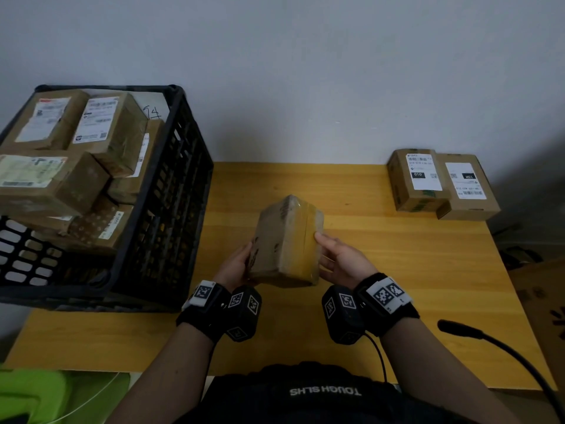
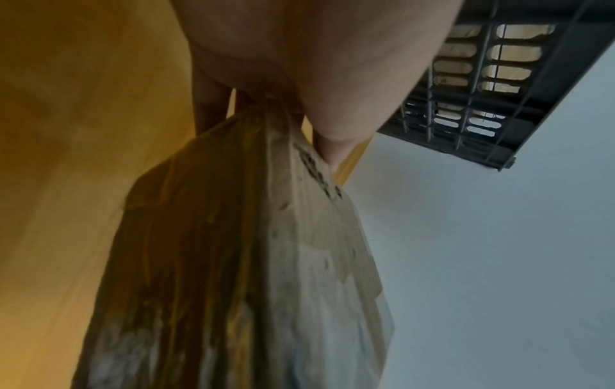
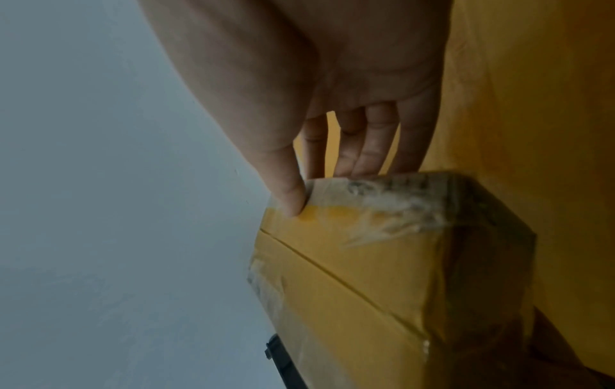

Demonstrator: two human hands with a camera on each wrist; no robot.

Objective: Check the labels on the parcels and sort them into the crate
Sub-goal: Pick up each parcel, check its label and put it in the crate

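Observation:
A taped brown cardboard parcel (image 1: 286, 240) is held between both hands above the middle of the yellow table (image 1: 382, 270). My left hand (image 1: 237, 264) grips its left side, thumb on top and fingers under it (image 2: 213, 105). My right hand (image 1: 339, 258) grips its right side, thumb (image 3: 287, 189) on the upper edge and fingers behind the parcel (image 3: 366, 250). No label shows on the faces turned to me. The black slatted crate (image 1: 159, 209) stands at the left, filled with several labelled parcels (image 1: 97, 130).
Two more labelled parcels (image 1: 419, 179) (image 1: 464, 185) lie side by side at the table's far right corner, near the wall. A black cable (image 1: 504, 350) curves past the front right edge. Something green (image 1: 46, 393) lies below the table at front left.

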